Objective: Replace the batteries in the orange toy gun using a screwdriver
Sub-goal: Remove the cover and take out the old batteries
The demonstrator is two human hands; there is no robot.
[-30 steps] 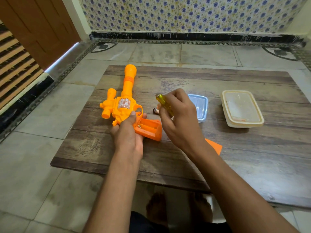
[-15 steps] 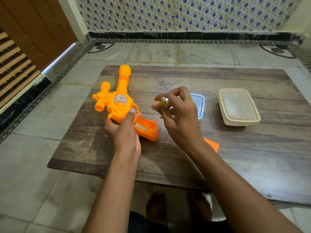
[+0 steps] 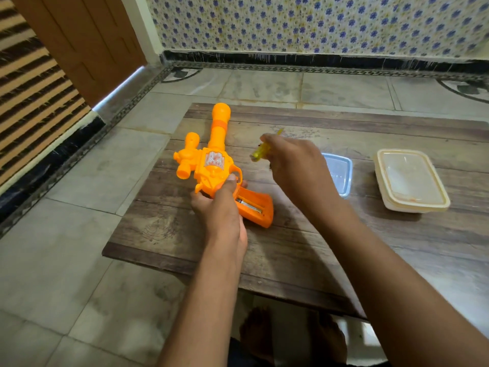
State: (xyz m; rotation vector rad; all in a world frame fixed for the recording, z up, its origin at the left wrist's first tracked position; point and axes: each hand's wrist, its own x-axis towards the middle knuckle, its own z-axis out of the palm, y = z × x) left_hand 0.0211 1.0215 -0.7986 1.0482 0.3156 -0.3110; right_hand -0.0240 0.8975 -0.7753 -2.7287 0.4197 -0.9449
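A: Where is the orange toy gun (image 3: 211, 165)?

B: It lies on the wooden surface (image 3: 304, 250), under and just ahead of the left hand (image 3: 219, 207), with its barrel pointing away from the person.

A: What is that hand doing?

B: Its fingers curl round the gun where the body meets the grip, with the thumb pressed on top. The grip sticks out to the right of the hand, its battery compartment uncovered, and a battery (image 3: 250, 205) shows inside.

A: And the right hand (image 3: 296, 165)?

B: It is raised above the surface, apart from the left hand and to the right of the gun. It holds a yellow screwdriver (image 3: 262, 149), blurred, whose handle pokes out past the fingers.

A: Anything else nearby?

B: Just beyond the right hand sits a small clear blue container (image 3: 340, 173), partly hidden by it. Further right stands a cream lidded container (image 3: 411, 181), well apart from both hands.
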